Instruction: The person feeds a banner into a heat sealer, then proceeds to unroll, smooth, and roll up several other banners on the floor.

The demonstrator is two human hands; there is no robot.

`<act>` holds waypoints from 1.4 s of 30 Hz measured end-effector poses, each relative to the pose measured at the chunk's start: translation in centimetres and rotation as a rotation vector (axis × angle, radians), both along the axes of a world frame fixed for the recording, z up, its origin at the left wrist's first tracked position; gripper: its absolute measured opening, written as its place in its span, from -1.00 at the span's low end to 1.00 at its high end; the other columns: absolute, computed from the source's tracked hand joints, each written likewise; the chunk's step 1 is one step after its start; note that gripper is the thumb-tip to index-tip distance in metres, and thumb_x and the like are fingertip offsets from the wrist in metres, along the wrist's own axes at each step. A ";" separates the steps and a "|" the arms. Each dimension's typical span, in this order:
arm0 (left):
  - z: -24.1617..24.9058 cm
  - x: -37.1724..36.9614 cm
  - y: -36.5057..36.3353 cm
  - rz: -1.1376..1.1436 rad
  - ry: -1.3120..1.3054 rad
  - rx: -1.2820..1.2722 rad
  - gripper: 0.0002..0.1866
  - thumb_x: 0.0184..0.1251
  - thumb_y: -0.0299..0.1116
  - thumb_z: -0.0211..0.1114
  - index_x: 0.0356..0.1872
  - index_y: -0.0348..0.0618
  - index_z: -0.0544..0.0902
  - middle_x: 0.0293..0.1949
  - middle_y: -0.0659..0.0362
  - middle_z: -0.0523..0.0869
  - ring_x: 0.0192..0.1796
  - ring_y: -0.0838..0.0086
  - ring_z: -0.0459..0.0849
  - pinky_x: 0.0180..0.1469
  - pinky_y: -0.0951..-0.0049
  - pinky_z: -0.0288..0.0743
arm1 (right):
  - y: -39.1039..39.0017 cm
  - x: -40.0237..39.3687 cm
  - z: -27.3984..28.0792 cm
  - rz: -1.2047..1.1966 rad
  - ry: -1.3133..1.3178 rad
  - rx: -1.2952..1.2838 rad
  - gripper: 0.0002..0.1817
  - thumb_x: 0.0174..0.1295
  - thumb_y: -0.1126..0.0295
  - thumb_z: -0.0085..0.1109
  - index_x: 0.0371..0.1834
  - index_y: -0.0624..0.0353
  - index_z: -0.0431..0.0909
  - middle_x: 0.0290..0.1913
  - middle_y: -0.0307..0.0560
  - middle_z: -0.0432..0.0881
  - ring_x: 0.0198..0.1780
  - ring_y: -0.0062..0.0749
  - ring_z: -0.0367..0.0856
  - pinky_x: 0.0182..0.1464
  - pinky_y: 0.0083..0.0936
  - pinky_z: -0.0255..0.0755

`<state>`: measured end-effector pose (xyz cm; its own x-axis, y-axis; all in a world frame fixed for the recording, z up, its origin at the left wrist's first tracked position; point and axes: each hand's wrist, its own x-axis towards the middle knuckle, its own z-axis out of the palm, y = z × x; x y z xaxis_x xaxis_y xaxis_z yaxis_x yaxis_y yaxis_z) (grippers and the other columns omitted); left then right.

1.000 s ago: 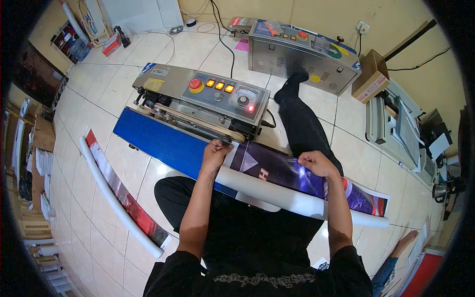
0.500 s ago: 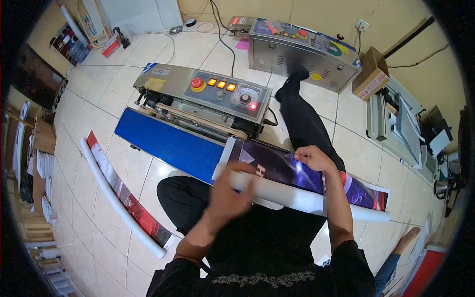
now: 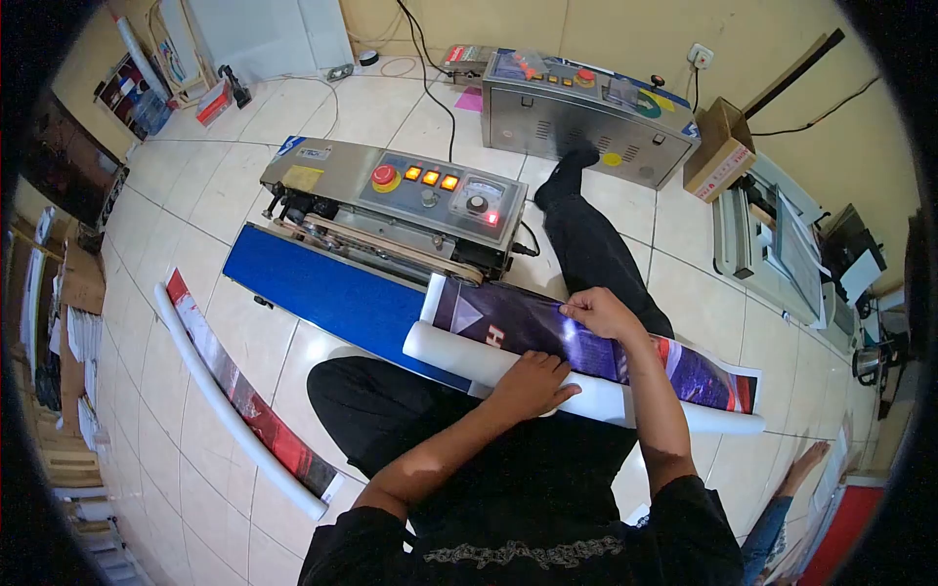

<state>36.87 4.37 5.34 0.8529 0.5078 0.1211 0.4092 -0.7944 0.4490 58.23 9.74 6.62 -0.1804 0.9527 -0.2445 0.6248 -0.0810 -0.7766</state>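
Observation:
A partly rolled printed banner point(image 3: 532, 322), purple with a white back, lies across my lap at the right end of a band sealer point(image 3: 401, 195). Its upper left corner reaches the sealing bands, over the end of the blue conveyor belt point(image 3: 322, 295). My left hand point(image 3: 535, 385) rests curled over the white roll, fingers close together on it. With thumb and fingers, my right hand point(image 3: 600, 314) pinches the banner's upper edge. Orange switches on the sealer's panel are lit.
A second rolled banner point(image 3: 239, 396) lies on the tiled floor to the left. Another metal machine point(image 3: 576, 122) stands by the wall, beside a cardboard box point(image 3: 721, 156). My outstretched leg point(image 3: 601, 244) lies right of the sealer. Another person's leg point(image 3: 782, 513) shows at lower right.
My left hand has moved right along the roll, from near its left end to its middle, and settled there. The right hand still pinches the banner edge. The view has shifted slightly.

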 end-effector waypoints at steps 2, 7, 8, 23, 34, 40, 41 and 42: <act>-0.2 -0.4 0.3 -0.015 -0.019 -0.023 -0.55 0.42 0.04 0.18 -0.19 -0.22 0.65 -0.24 0.02 0.71 -0.14 0.18 0.68 -0.01 0.15 0.47 | 0.2 -0.2 0.0 -0.005 -0.054 0.007 -0.61 0.31 0.15 0.29 -0.50 0.28 0.59 -0.66 -0.03 0.43 -0.59 -0.40 0.33 -0.46 -0.35 0.29; 0.0 -1.7 0.8 -0.011 -0.055 -0.007 -0.57 0.42 0.02 0.19 -0.17 -0.22 0.66 -0.26 0.02 0.71 -0.14 0.18 0.68 -0.01 0.18 0.48 | 0.0 -0.9 0.5 -0.035 -0.167 0.012 -0.56 0.29 0.06 0.28 -0.51 0.26 0.63 -0.64 0.12 0.51 -0.62 -0.13 0.44 -0.45 -0.24 0.35; 0.2 -2.0 0.9 -0.013 -0.067 -0.006 -0.57 0.43 0.01 0.19 -0.16 -0.23 0.66 -0.25 0.02 0.72 -0.13 0.18 0.69 -0.01 0.19 0.48 | 0.1 -1.0 0.3 -0.042 -0.150 0.010 -0.55 0.28 0.04 0.28 -0.52 0.25 0.63 -0.64 0.12 0.51 -0.62 -0.12 0.45 -0.45 -0.24 0.35; -0.4 -5.1 2.3 0.115 -0.266 -0.024 -0.67 0.28 -0.20 0.36 -0.06 -0.21 0.68 -0.11 0.01 0.73 0.02 0.13 0.67 0.14 0.16 0.49 | -5.9 5.0 5.2 -0.123 -0.074 -0.280 -0.78 0.35 0.33 0.19 -0.10 0.25 0.67 -0.37 0.13 0.70 -0.36 -0.21 0.71 -0.23 -0.36 0.53; 0.7 -10.7 6.1 0.796 -0.192 0.196 -0.56 0.13 -0.38 0.38 0.02 -0.39 0.56 0.16 -0.21 0.51 0.25 -0.12 0.43 0.35 -0.05 0.23 | -11.4 13.0 -0.3 -0.086 -0.110 0.021 -0.74 0.33 0.29 0.24 -0.03 0.19 0.69 -0.17 0.08 0.76 -0.18 -0.20 0.74 -0.06 -0.38 0.55; -1.0 -12.0 7.5 0.938 -0.106 0.205 -0.24 0.11 -0.33 0.36 0.35 -0.47 0.33 0.39 -0.32 0.33 0.47 -0.18 0.20 0.53 -0.04 -0.02 | -10.7 12.5 0.4 -0.088 -0.102 -0.108 -0.76 0.38 0.29 0.22 -0.10 0.26 0.67 -0.34 -0.05 0.73 -0.32 -0.50 0.61 -0.16 -0.47 0.50; -1.2 -12.2 7.8 0.969 -0.059 0.181 -0.19 0.09 -0.31 0.35 0.37 -0.50 0.28 0.41 -0.32 0.30 0.50 -0.18 0.16 0.55 -0.03 -0.07 | -10.4 12.5 -0.1 -0.103 -0.058 -0.107 -0.78 0.37 0.31 0.24 -0.17 0.27 0.67 -0.42 -0.13 0.67 -0.37 -0.56 0.51 -0.23 -0.49 0.45; -1.4 -12.5 8.1 1.004 -0.012 0.159 -0.14 0.08 -0.29 0.35 0.40 -0.53 0.23 0.44 -0.32 0.26 0.53 -0.17 0.11 0.57 -0.02 -0.13 | -10.0 12.6 -0.5 -0.114 -0.015 -0.104 -0.80 0.36 0.32 0.25 -0.23 0.28 0.66 -0.50 -0.21 0.60 -0.42 -0.61 0.41 -0.30 -0.51 0.41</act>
